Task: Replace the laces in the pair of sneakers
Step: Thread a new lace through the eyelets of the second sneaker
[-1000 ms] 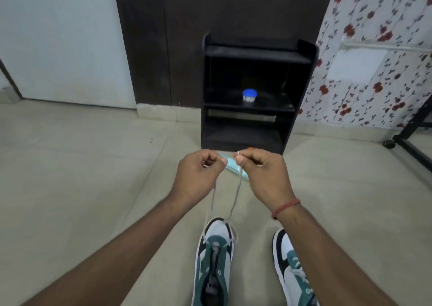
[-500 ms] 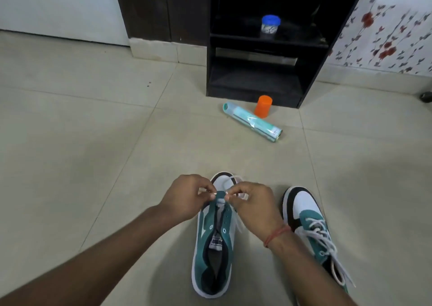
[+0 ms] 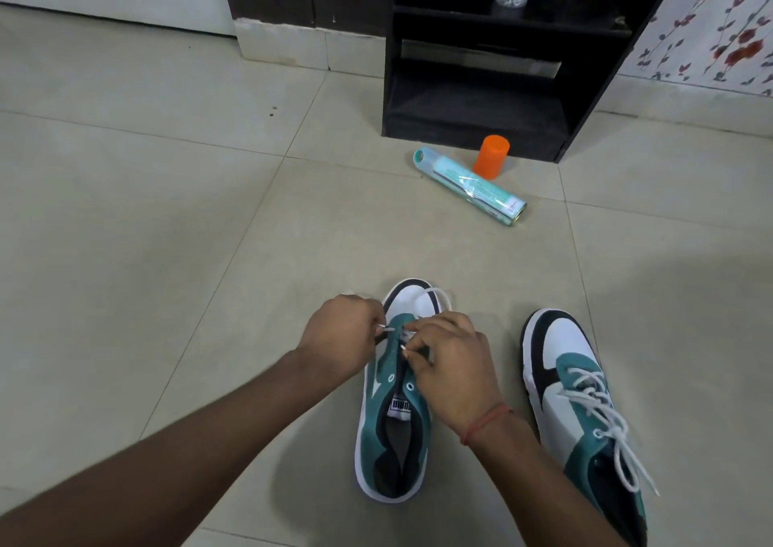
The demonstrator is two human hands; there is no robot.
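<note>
Sneakers lie side by side on the tiled floor (image 3: 209,220): the left sneaker (image 3: 393,425) nearly unlaced, the right sneaker (image 3: 585,412) fully laced. Left hand (image 3: 339,339) and right hand (image 3: 449,362) each pinch an end of the white lace (image 3: 435,295) at the lowest eyelets, both grips clenched on it. A second earlier both hands held the ends raised high above the shoe; they have since dropped to the eyelet row, suggesting length-evening is done and threading begins. The view has tilted down, revealing a teal tube (image 3: 470,187) and orange cap (image 3: 491,156).
</note>
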